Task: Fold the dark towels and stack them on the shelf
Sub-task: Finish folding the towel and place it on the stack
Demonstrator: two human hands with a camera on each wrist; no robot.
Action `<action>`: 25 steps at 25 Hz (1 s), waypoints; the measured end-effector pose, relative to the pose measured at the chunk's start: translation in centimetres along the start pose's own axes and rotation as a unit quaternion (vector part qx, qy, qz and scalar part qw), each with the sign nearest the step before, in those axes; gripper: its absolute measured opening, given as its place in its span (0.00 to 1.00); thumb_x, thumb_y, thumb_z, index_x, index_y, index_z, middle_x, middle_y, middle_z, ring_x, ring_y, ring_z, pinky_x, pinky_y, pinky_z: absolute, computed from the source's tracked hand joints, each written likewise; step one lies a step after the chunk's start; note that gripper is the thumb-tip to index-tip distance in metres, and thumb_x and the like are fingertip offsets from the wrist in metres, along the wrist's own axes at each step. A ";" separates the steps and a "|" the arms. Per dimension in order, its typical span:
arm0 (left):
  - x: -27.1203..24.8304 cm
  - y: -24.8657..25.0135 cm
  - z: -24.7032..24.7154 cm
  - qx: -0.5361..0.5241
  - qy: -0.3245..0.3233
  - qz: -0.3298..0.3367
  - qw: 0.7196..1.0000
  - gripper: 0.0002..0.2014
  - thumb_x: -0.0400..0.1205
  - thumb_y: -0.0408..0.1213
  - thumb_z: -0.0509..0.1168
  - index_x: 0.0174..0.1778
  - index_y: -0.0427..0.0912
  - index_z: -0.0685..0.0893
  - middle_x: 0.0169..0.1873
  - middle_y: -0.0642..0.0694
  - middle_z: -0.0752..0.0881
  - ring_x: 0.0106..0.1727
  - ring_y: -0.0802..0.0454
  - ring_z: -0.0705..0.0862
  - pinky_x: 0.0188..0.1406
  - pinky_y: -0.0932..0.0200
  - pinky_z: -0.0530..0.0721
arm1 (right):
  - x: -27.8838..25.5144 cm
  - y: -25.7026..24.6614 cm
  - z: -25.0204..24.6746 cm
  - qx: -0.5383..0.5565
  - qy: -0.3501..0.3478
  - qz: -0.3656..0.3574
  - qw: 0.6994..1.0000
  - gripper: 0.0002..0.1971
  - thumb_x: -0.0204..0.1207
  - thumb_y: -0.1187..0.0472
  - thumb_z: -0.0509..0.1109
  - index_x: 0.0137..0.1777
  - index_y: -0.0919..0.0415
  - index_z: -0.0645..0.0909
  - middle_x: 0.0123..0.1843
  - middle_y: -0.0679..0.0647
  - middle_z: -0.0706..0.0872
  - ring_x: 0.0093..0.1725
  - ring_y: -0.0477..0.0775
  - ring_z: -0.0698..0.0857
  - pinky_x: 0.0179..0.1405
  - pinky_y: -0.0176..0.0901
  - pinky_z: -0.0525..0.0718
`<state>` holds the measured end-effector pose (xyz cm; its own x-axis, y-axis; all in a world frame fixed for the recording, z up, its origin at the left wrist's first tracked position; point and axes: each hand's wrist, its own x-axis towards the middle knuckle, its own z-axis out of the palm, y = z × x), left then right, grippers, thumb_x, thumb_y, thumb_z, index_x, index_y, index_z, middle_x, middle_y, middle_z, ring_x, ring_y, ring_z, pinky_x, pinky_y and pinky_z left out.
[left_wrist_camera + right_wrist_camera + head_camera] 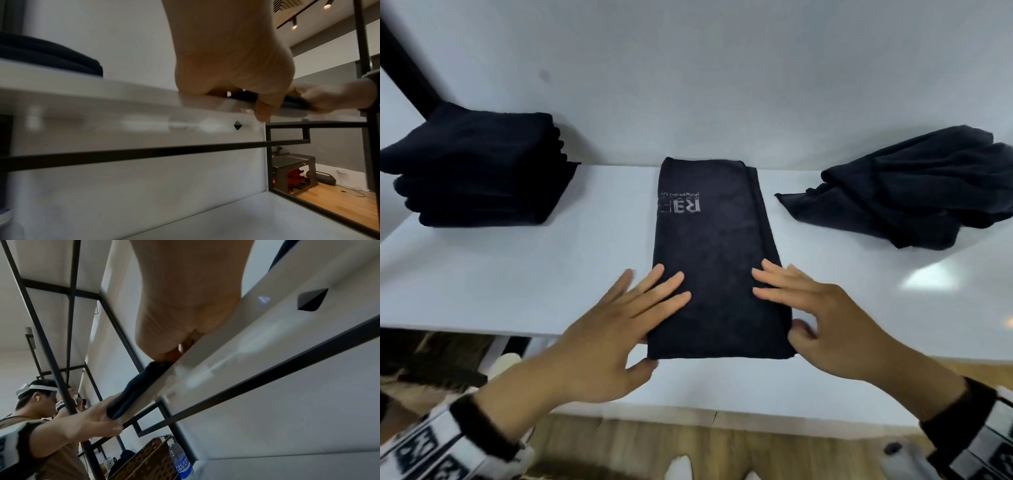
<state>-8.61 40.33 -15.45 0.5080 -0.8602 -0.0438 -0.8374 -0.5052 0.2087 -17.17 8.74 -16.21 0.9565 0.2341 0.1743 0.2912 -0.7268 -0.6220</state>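
**Both hands on the half-folded towel at the shelf's front edge**

The left hand (606, 329) and right hand (822, 318) lie nearest, wrists strapped in black-and-white patterned bands. Between them lies the long, narrow, folded dark towel with pale lettering (717, 260), its near end overhanging the front edge of the white glossy shelf board (500, 274). The left hand's straight fingers (664, 291) rest flat on the towel's left side, thumb at the near corner. The right hand's fingers rest on the right side while its thumb pinches the near right edge. Beyond the left hand sits a neat stack of folded dark towels (479, 171); beyond the right hand, a rumpled heap of unfolded dark towels (914, 188). A white wall backs the shelf, held in a black metal frame (144, 152).
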 end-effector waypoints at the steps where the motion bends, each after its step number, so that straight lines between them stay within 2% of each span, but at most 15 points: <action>1: 0.1 0.0 0.9 0.027 0.024 -0.003 0.999 0.35 0.81 0.53 0.60 0.85 0.57 0.58 0.87 0.57 0.54 0.88 0.53 0.48 0.85 0.43 0.49 | 0.0 0.0 -0.2 -0.013 -0.007 -0.017 1.000 0.35 0.64 0.71 0.63 0.73 0.51 0.80 0.80 0.41 0.73 0.82 0.38 0.65 0.84 0.44 0.56; 3: 0.3 0.1 1.7 0.034 0.061 -0.007 0.998 0.31 0.82 0.56 0.59 0.83 0.57 0.63 0.85 0.55 0.62 0.87 0.51 0.56 0.83 0.40 0.59 | -0.2 0.0 -0.5 -0.034 -0.026 -0.062 0.997 0.33 0.67 0.64 0.73 0.75 0.48 0.78 0.81 0.41 0.72 0.83 0.42 0.65 0.84 0.48 0.55; 6: 0.0 -0.3 1.9 -0.033 0.106 0.014 0.994 0.26 0.83 0.51 0.60 0.79 0.59 0.70 0.81 0.56 0.69 0.86 0.53 0.59 0.82 0.41 0.61 | -0.4 0.1 -0.3 -0.103 -0.079 -0.113 0.985 0.36 0.68 0.44 0.80 0.77 0.44 0.75 0.83 0.42 0.69 0.84 0.46 0.62 0.84 0.51 0.54; 8: -0.7 -0.2 1.4 -0.081 0.122 0.022 0.989 0.23 0.83 0.51 0.61 0.76 0.58 0.75 0.80 0.56 0.71 0.85 0.54 0.60 0.83 0.40 0.59 | -0.7 0.3 0.1 -0.182 -0.073 -0.149 0.969 0.37 0.67 0.52 0.83 0.76 0.47 0.74 0.80 0.46 0.74 0.82 0.49 0.67 0.81 0.53 0.59; 10: -1.6 1.2 0.6 -0.123 0.123 0.030 0.984 0.20 0.83 0.51 0.62 0.72 0.57 0.80 0.77 0.57 0.75 0.84 0.56 0.62 0.84 0.41 0.53 | -1.8 -0.3 -0.1 -0.197 -0.051 -0.177 0.963 0.28 0.72 0.62 0.75 0.73 0.50 0.75 0.73 0.46 0.82 0.78 0.48 0.74 0.79 0.55 0.64; 12: -3.0 3.2 -0.4 -0.195 0.100 0.031 0.975 0.17 0.84 0.49 0.64 0.68 0.54 0.84 0.70 0.59 0.83 0.80 0.58 0.71 0.85 0.48 0.51 | -3.6 -2.1 -0.5 -0.168 -0.041 -0.189 0.966 0.17 0.80 0.59 0.64 0.68 0.46 0.77 0.67 0.40 0.86 0.76 0.43 0.76 0.78 0.57 0.67; 13: -3.6 4.4 -1.4 -0.239 0.085 0.017 0.967 0.15 0.84 0.50 0.64 0.64 0.54 0.86 0.61 0.60 0.88 0.73 0.58 0.80 0.84 0.55 0.54 | -4.4 -3.6 -0.9 -0.143 -0.042 -0.185 0.971 0.13 0.82 0.54 0.61 0.64 0.43 0.79 0.65 0.36 0.86 0.75 0.40 0.77 0.78 0.54 0.69; 14: -4.1 5.6 -2.6 -0.285 0.074 -0.008 0.956 0.12 0.84 0.52 0.63 0.58 0.55 0.87 0.49 0.59 0.91 0.61 0.56 0.87 0.80 0.64 0.61 | -5.1 -5.2 -1.4 -0.099 -0.038 -0.159 0.982 0.11 0.82 0.49 0.60 0.61 0.39 0.80 0.62 0.33 0.87 0.73 0.38 0.78 0.75 0.46 0.72; 15: -4.3 6.6 -3.7 -0.338 0.083 -0.036 0.937 0.11 0.83 0.54 0.63 0.51 0.55 0.87 0.38 0.59 0.89 0.50 0.56 0.89 0.70 0.71 0.70 | -5.3 -7.1 -2.0 -0.031 -0.026 -0.105 0.994 0.11 0.82 0.43 0.60 0.58 0.35 0.82 0.57 0.29 0.88 0.68 0.33 0.81 0.67 0.34 0.78; 16: -4.0 7.3 -4.9 -0.395 0.117 -0.066 0.909 0.10 0.81 0.53 0.63 0.48 0.55 0.87 0.36 0.60 0.88 0.45 0.60 0.88 0.58 0.74 0.77 | -5.0 -8.7 -2.7 0.056 0.000 -0.036 0.998 0.11 0.80 0.37 0.60 0.55 0.31 0.83 0.51 0.27 0.88 0.59 0.29 0.84 0.55 0.24 0.80; 17: -3.2 7.6 -5.9 -0.441 0.167 -0.096 0.877 0.10 0.80 0.52 0.63 0.50 0.56 0.87 0.40 0.61 0.90 0.47 0.63 0.88 0.52 0.72 0.81 | -4.2 -9.5 -3.2 0.148 0.040 0.016 0.988 0.12 0.78 0.34 0.61 0.51 0.31 0.84 0.46 0.28 0.89 0.51 0.29 0.86 0.45 0.21 0.80; 18: -2.1 7.7 -6.9 -0.469 0.211 -0.128 0.848 0.10 0.81 0.51 0.63 0.53 0.56 0.87 0.46 0.61 0.91 0.51 0.64 0.88 0.51 0.70 0.83 | -2.9 -9.6 -3.6 0.206 0.077 0.053 0.974 0.13 0.78 0.35 0.62 0.51 0.35 0.85 0.45 0.30 0.90 0.47 0.30 0.87 0.43 0.22 0.81; 20: 0.6 6.6 -8.0 -0.500 0.233 -0.184 0.813 0.07 0.84 0.45 0.65 0.57 0.53 0.84 0.50 0.58 0.91 0.52 0.62 0.89 0.47 0.66 0.86 | 0.7 -8.6 -4.1 0.239 0.101 0.125 0.958 0.11 0.82 0.46 0.63 0.55 0.43 0.86 0.51 0.34 0.91 0.51 0.33 0.88 0.48 0.28 0.84; 23: 4.7 3.4 -7.9 -0.547 0.179 -0.246 0.780 0.18 0.83 0.37 0.68 0.69 0.48 0.75 0.54 0.48 0.91 0.55 0.51 0.91 0.45 0.58 0.88 | 5.9 -5.8 -4.2 0.311 0.038 0.246 0.917 0.11 0.88 0.54 0.60 0.58 0.51 0.84 0.52 0.45 0.93 0.52 0.44 0.91 0.48 0.45 0.90; 25: 6.1 1.9 -7.2 -0.537 0.131 -0.276 0.786 0.28 0.83 0.33 0.69 0.77 0.51 0.67 0.56 0.45 0.89 0.55 0.47 0.90 0.45 0.55 0.88 | 7.9 -4.2 -3.7 0.326 0.009 0.316 0.891 0.11 0.89 0.55 0.58 0.51 0.54 0.82 0.48 0.50 0.92 0.47 0.47 0.91 0.46 0.45 0.90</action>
<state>-5.66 34.67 -8.30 0.8763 -0.4160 -0.2430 0.1065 -0.3247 0.9398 -10.74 11.22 -9.37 0.9276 -0.1037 -0.3590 -0.3724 -0.1793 -0.9106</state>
